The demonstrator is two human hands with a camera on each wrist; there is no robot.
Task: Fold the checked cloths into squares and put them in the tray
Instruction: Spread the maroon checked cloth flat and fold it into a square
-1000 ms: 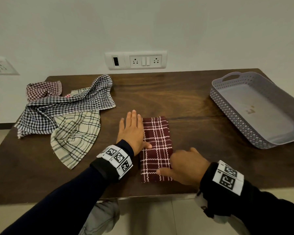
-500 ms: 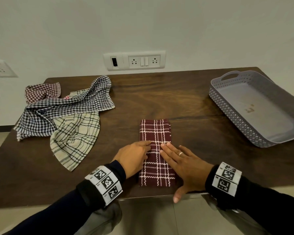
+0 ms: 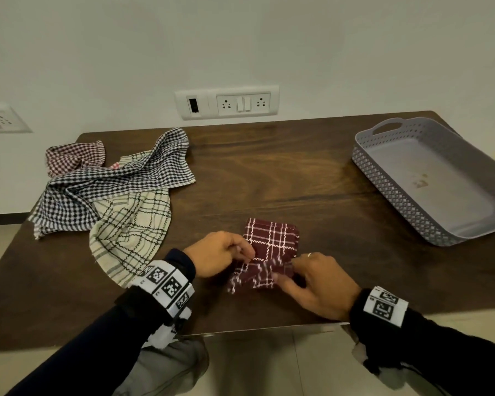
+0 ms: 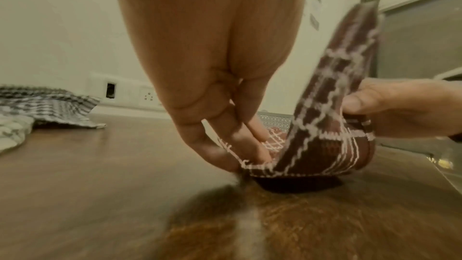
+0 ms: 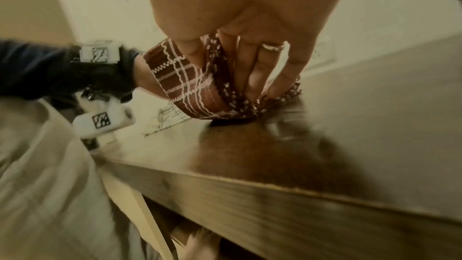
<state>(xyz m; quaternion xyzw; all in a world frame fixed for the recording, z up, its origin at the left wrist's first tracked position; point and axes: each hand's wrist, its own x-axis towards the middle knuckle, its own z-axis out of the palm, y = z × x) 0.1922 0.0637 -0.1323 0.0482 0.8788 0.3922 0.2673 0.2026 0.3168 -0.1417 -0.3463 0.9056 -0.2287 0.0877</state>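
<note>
Spanning the scene, the dark wooden table [image 3: 297, 172] carries a grey perforated plastic tray [image 3: 395, 192] at far right and a heap of unfolded checked cloths [image 3: 112, 190] at left. Near the front edge, the maroon white-checked cloth [image 3: 269, 238] lies half-folded, its near end raised, pinched by the left hand [image 3: 215, 252] and right hand [image 3: 320, 284].

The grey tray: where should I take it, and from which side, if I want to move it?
Grip the grey tray by its cut-out handle at the far short end, coming from above. It probably suits fingers better than the perforated walls.
</note>
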